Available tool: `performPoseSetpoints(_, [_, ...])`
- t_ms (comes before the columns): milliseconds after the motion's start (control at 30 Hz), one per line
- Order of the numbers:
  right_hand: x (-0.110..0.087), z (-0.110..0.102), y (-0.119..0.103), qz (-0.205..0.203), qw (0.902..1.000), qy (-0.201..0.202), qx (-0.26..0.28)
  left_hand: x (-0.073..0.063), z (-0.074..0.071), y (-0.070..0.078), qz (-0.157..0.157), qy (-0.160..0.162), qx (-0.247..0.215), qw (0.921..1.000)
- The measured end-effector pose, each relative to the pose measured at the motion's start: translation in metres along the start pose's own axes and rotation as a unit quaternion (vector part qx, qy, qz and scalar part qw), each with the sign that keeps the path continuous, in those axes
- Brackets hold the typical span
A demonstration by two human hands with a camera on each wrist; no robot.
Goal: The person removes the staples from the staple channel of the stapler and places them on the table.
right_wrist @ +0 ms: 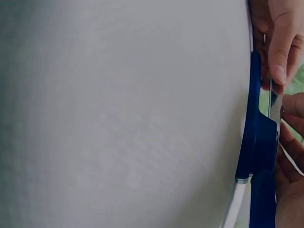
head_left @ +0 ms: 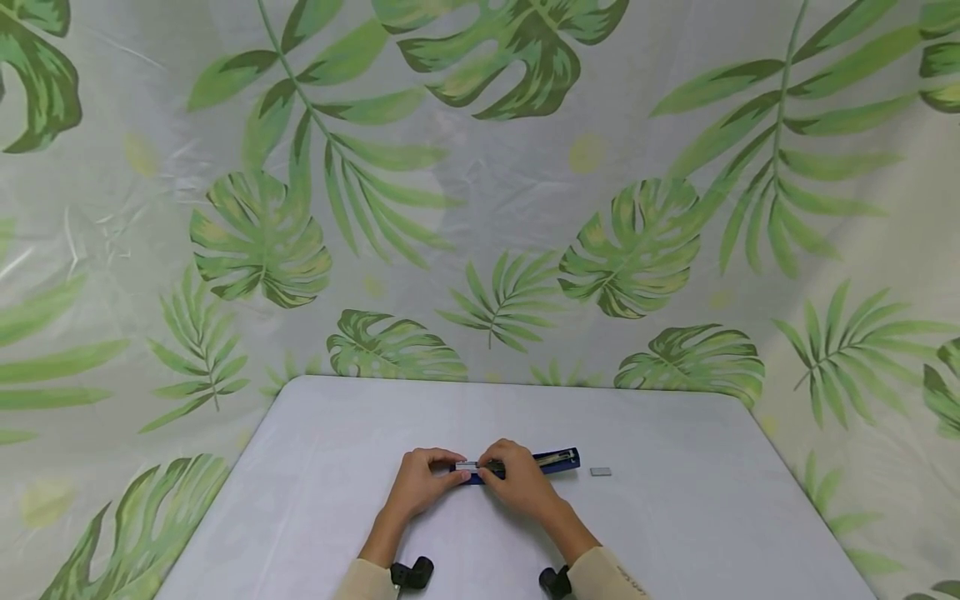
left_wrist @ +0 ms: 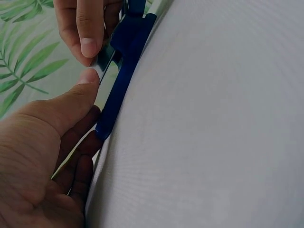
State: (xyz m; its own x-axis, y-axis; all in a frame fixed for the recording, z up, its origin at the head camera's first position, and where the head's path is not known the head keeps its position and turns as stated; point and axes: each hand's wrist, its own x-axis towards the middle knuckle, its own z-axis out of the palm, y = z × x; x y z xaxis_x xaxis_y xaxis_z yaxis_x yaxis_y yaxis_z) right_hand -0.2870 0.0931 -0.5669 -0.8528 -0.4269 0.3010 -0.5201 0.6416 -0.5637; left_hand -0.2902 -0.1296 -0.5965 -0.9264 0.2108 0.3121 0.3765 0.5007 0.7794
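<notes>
An opened dark-blue stapler (head_left: 572, 458) lies lengthwise across the white table, its top part folded back toward the right. My left hand (head_left: 418, 485) holds the stapler's front end, thumb at the silver metal rail (left_wrist: 106, 63) and fingers by the tip of the blue base (left_wrist: 121, 90). From the other side my right hand (head_left: 525, 483) pinches at the rail with thumb and fingers. Whether a separate staple strip sits between those fingertips is hidden. To the right of the stapler lies a small grey strip of staples (head_left: 600, 472), touched by neither hand.
The white table (head_left: 337, 433) has rounded far corners and reaches back to a leaf-patterned curtain (head_left: 510, 208). Black wrist cameras (head_left: 412, 572) are strapped on both wrists, close to the beige sleeves (head_left: 603, 575).
</notes>
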Motion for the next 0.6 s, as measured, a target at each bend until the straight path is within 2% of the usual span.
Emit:
performPoseSetpoints(433, [0.0004,0.0026,-0.0046,0.016,0.9996,0.004,-0.025,0.0005,0.0,0.0017,-0.006,-0.001,0.0,1.0])
performPoseSetpoints(600, [0.0003,0.0048,-0.0064,0.015,0.9998,0.012,-0.011,0.0,-0.0001,0.0008,-0.007,-0.002,-0.002,1.0])
